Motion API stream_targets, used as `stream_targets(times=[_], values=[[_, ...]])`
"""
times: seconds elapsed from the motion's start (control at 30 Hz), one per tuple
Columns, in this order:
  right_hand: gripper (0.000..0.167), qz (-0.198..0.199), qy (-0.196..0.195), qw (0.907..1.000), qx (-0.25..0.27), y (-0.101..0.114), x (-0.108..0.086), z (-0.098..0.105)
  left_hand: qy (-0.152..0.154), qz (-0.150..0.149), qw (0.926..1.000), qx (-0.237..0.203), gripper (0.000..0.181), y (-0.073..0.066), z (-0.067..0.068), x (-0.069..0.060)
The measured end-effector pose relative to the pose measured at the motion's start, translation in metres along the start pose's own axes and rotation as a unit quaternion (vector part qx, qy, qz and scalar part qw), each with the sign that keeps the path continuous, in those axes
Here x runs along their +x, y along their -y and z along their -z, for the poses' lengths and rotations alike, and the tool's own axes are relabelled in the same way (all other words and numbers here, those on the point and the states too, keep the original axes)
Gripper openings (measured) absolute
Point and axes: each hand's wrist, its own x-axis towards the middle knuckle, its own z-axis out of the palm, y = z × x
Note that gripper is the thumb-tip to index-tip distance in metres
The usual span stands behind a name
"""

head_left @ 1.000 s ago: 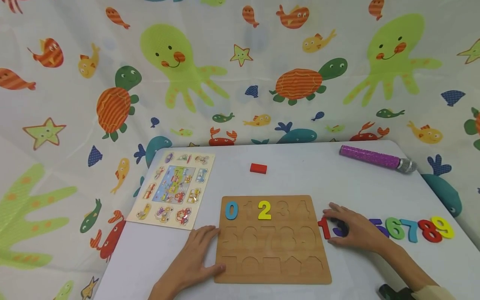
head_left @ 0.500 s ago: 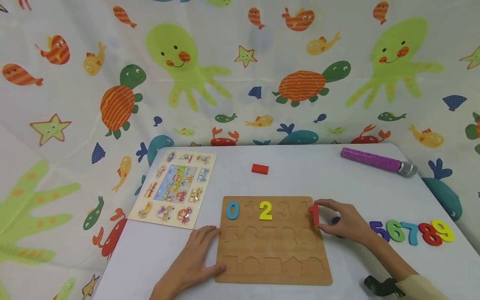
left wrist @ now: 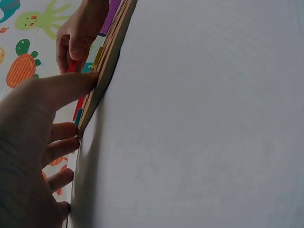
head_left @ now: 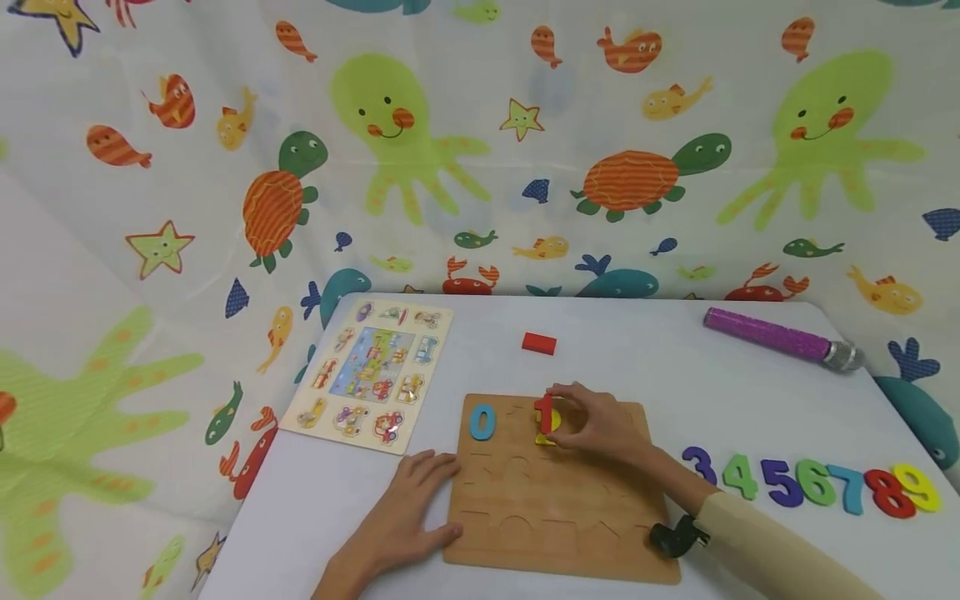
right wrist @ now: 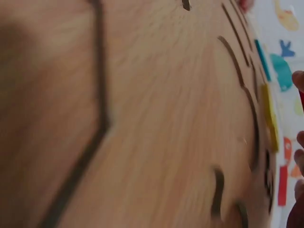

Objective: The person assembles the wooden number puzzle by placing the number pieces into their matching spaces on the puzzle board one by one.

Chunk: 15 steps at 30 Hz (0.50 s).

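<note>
Between the thumb and fingertips of my right hand a red number 1 is pinched upright above the wooden number board. It partly covers the yellow number 2 in the top row. A blue number 0 sits at that row's left end. My left hand rests at the board's left edge, fingers spread and thumb touching it. From the left wrist, the thumb lies against the board's side. In the right wrist view only fingertips show at the right border, beside blurred grooves.
Right of the board lies a row of loose numbers, from a purple 3 to a yellow 9. A purple microphone, a red block and a picture puzzle lie farther back. A patterned cloth hangs behind.
My right hand has carried the red 1 left, from beside the board's right edge to over the yellow 2. The purple 3 and green 4 are uncovered. My left hand stays at the board's edge.
</note>
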Motion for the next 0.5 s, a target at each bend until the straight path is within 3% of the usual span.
stream_targets(times=[0.27, 0.5], values=[[0.064, -0.057, 0.05, 0.9968, -0.025, 0.008, 0.014, -0.023, 0.007, -0.014, 0.9998, 0.008, 0.079, 0.001, -0.002, 0.006], [0.066, -0.063, 0.06, 0.9954, -0.04, 0.006, 0.017, -0.031, 0.017, -0.018, 0.9996, 0.013, 0.082, 0.003, 0.003, 0.008]])
